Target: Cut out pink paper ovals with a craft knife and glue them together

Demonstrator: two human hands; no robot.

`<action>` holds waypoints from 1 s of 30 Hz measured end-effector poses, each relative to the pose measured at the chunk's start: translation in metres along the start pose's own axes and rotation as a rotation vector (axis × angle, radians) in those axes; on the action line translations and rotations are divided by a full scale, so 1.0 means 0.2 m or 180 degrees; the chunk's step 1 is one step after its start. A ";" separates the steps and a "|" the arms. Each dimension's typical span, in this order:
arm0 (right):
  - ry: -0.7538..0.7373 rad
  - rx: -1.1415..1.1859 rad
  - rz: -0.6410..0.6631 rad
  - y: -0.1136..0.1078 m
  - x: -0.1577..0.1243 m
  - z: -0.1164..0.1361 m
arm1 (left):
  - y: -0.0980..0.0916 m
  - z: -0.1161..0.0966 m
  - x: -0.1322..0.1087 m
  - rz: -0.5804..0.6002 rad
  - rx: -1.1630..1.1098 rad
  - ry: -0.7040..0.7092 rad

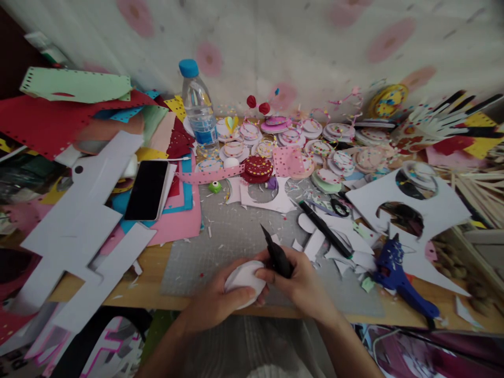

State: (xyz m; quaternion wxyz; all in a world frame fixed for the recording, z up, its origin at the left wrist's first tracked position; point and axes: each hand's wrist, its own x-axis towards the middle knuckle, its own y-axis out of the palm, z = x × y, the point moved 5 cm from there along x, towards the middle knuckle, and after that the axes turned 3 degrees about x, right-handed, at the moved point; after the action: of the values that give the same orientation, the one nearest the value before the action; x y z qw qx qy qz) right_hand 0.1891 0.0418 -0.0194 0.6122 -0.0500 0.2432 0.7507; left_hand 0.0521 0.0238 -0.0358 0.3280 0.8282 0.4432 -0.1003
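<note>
At the counter's (145, 286) near edge, the left hand (218, 299) has its grip clamped around a white paper disc (244, 278). The right hand (303, 283) has its grip closed on a black pointed tool (275, 254) beside the disc. Bare grey cutting mat (236, 231) lies open just beyond. White offcuts (79, 231) crowd the left, a black pen (325, 228) and a blue glue gun (397, 273) the right.

1. Left hand (220, 296): bare, uncovered from fingers to wrist.
2. Right hand (303, 283): bare, knuckles and thumb showing, uncovered to the wrist.
3. Left forearm (173, 346): bare as far as the lower frame edge.
4. Right forearm (346, 346): bare likewise, slender.
5. Grey fabric (260, 341): pale, faintly ribbed, between the forearms; whether it is a garment cannot be told.
</note>
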 end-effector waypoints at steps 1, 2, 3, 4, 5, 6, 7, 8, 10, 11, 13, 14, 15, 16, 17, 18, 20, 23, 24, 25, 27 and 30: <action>-0.0017 -0.0006 -0.0003 0.00 0.00 0.00 | 0.01 0.00 0.00 -0.0008 -0.0025 0.0042; -0.0025 -0.0012 -0.0002 0.00 0.00 0.00 | 0.01 0.01 0.00 -0.0015 -0.0053 0.0070; -0.0022 -0.0007 -0.0003 0.00 0.00 0.00 | 0.01 0.01 0.00 -0.0033 -0.0089 0.0087; -0.0012 0.0015 0.0002 0.00 0.00 0.00 | 0.02 0.02 0.00 -0.0042 -0.0124 0.0096; 0.0003 0.0050 0.0022 0.00 0.00 0.00 | 0.02 0.03 0.00 -0.0036 -0.0158 0.0108; 0.0014 0.0093 0.0049 0.00 0.00 0.00 | 0.02 0.04 0.01 -0.0015 -0.0197 0.0128; 0.0021 0.0135 0.0077 0.00 0.00 0.00 | 0.02 0.05 0.01 0.0022 -0.0246 0.0148; 0.0023 0.0165 0.0097 0.01 0.00 0.00 | 0.02 0.05 0.01 0.0046 -0.0302 0.0176; 0.0033 0.0217 0.0129 0.01 0.00 -0.01 | 0.02 0.05 0.02 0.0054 -0.0417 0.0225; 0.0049 0.0264 0.0156 0.01 0.00 -0.01 | 0.03 0.05 0.02 0.0066 -0.0476 0.0241; 0.0089 0.0342 0.0186 0.00 0.00 -0.03 | 0.04 0.03 0.03 0.0160 -0.0602 0.0240; 0.0094 0.0331 0.0181 0.00 0.01 -0.03 | 0.04 0.03 0.04 0.0232 -0.0663 0.0211; 0.0080 0.0277 0.0168 -0.01 0.01 -0.03 | 0.05 0.02 0.04 0.0294 -0.0701 0.0169; 0.0054 0.0181 0.0147 -0.01 0.01 -0.03 | 0.05 0.02 0.04 0.0322 -0.0694 0.0116; 0.0022 0.0059 0.0121 -0.02 0.01 -0.03 | 0.05 0.02 0.04 0.0304 -0.0641 0.0050; -0.0023 -0.0077 0.0090 -0.02 0.02 -0.03 | 0.04 0.03 0.04 0.0234 -0.0543 -0.0018; -0.0212 -0.0394 -0.0070 -0.04 0.02 -0.02 | 0.03 0.03 0.05 -0.0037 -0.0248 -0.0098; -0.0666 -0.0860 -0.0581 -0.07 0.00 0.01 | 0.01 0.02 0.05 -0.0494 0.0395 -0.0038; -0.0759 -0.0993 -0.0728 -0.09 -0.01 0.01 | 0.01 0.01 0.06 -0.0615 0.0624 0.0011; -0.0817 -0.1123 -0.0843 -0.11 -0.03 0.01 | 0.01 0.00 0.06 -0.0714 0.0824 0.0057; -0.0938 -0.1423 -0.0963 -0.14 -0.07 0.02 | 0.02 -0.02 0.06 -0.0893 0.1128 0.0186; -0.1114 -0.2021 -0.0771 -0.16 -0.13 0.02 | 0.02 -0.06 0.04 -0.1195 0.1529 0.0589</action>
State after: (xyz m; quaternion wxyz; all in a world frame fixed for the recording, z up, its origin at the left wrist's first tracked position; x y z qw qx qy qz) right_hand 0.2259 0.0233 -0.0161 0.6828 -0.1365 -0.1174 0.7081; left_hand 0.0587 0.0363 -0.0284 0.0572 0.7914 0.5799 -0.1850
